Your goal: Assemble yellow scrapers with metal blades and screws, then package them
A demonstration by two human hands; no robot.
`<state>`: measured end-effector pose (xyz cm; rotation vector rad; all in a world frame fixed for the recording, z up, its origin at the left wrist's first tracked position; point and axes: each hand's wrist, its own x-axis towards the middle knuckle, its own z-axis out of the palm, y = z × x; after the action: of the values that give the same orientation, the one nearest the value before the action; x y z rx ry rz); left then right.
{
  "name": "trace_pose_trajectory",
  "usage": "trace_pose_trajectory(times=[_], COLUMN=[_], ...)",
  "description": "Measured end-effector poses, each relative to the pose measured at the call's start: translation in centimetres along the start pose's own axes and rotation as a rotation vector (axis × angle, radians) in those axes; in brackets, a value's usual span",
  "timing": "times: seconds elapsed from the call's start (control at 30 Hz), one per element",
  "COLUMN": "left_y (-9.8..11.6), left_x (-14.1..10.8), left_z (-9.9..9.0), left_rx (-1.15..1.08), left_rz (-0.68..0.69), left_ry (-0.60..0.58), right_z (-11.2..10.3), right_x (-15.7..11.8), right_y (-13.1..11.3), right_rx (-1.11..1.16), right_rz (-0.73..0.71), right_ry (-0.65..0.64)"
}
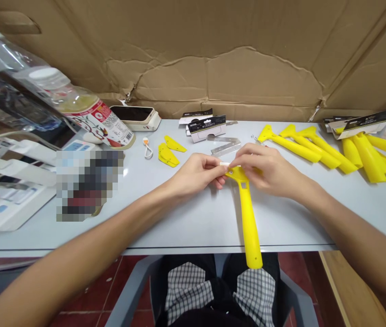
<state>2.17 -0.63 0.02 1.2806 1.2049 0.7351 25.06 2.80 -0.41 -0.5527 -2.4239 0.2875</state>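
Note:
Both hands meet at the head of a yellow scraper handle (250, 222), whose long grip points toward me and overhangs the table's front edge. My left hand (201, 175) pinches the left end of the head, where a small white strip (225, 164) shows by the thumb. On the right side of the head, my right hand (264, 168) has its fingers bent over the top; its fingertips partly cover the head. Just beyond the hands lie metal blades (226, 147). Flat yellow plates (168, 154) rest left of them.
Several yellow handles (301, 147) lie at the right, some under black-and-white card packaging (366, 123). More cards (207, 128) stand at the back. At the left are a bottle (94, 116), a phone-like device (134, 118), a small corded item (147, 147) and power strips (19, 200).

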Motion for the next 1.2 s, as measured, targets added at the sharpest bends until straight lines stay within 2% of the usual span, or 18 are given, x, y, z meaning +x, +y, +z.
trace_pose_trajectory(times=[0.1,0.2,0.27,0.33,0.53,0.67,0.73,0.83,1.03,1.2], left_y=[0.4,0.7,0.6,0.2,-1.2,-0.9,-0.7,-0.9,-1.5,-1.5], left_x=[0.1,0.3,0.5,0.9,1.4,0.7,0.2,-0.5,-1.4,-1.3], left_z=[-0.2,-0.5,-0.7,-0.8,0.0,1.0,1.5,2.0,2.5,2.2], left_rx=[0.013,0.012,-0.005,-0.034,-0.262,-0.378,-0.367,-0.201,0.343,0.411], left_rz=[0.012,0.029,0.044,0.062,0.069,0.049,0.076,0.148,0.250,0.279], left_ry=[0.024,0.053,0.075,0.095,0.173,0.225,0.267,0.253,0.270,0.250], right_z=[-0.4,-0.7,-0.6,-0.4,0.7,1.1,1.3,1.5,1.7,1.8], right_x=[0.3,0.6,0.8,1.0,1.1,1.1,1.2,1.2,1.0,1.0], right_y=[-0.2,-0.2,-0.1,-0.2,-0.7,-0.7,-0.7,-0.5,-0.6,-0.8], right_rx=[0.078,0.309,0.506,0.658,0.890,0.949,0.957,0.981,1.023,0.996], right_rz=[0.279,0.622,0.757,0.822,0.921,0.947,0.967,0.987,0.983,0.935], right_ry=[0.030,-0.033,-0.045,-0.004,0.151,0.219,0.258,0.305,0.339,0.346])
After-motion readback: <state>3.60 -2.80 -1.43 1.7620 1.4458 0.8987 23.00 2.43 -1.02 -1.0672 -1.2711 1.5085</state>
